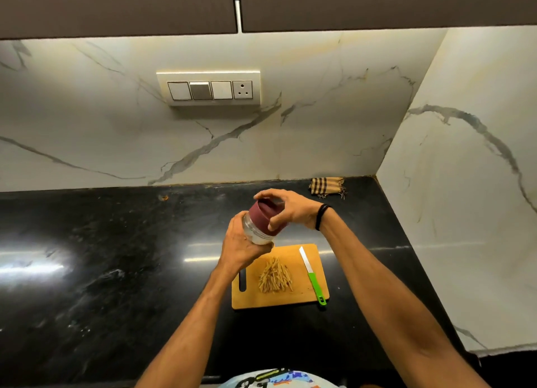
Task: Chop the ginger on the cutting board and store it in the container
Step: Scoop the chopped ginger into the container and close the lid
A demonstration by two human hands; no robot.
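A heap of thin ginger strips (275, 276) lies in the middle of the wooden cutting board (296, 297) on the black counter. A green-handled knife (312, 274) rests along the board's right side. Above the board's far left corner, my left hand (241, 245) grips the clear container (255, 232), which is tilted to the right. My right hand (287, 207) curls round the container's maroon lid (266, 216), thumb on its near side. I cannot tell what is inside the container.
The black stone counter (116, 271) stretches wide to the left. A checked folded cloth (327, 186) lies at the back right by the marble wall corner. A switch panel (209, 88) sits on the back wall. Dark cabinets hang overhead.
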